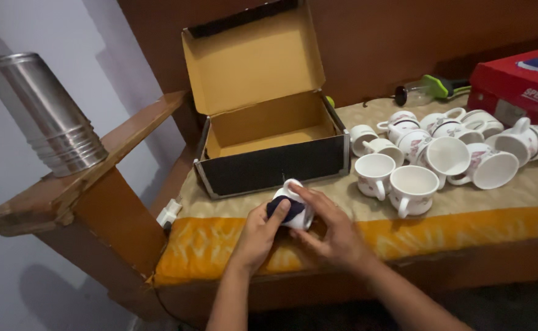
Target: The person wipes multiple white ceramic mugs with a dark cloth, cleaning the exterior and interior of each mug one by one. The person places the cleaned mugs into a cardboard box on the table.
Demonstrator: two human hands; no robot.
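A white cup lies near the front edge of the cushioned seat, with a dark blue cloth stuffed against its mouth. My left hand presses the cloth with its fingers. My right hand grips the cup from the right side, its thumb over the handle. Just behind them stands an open cardboard box with black sides and a raised lid; its inside looks empty.
Several white floral cups stand and lie to the right on the beige cover. A red box and a clear bottle with a green cap sit at the back right. A steel tumbler rests on the wooden armrest at left.
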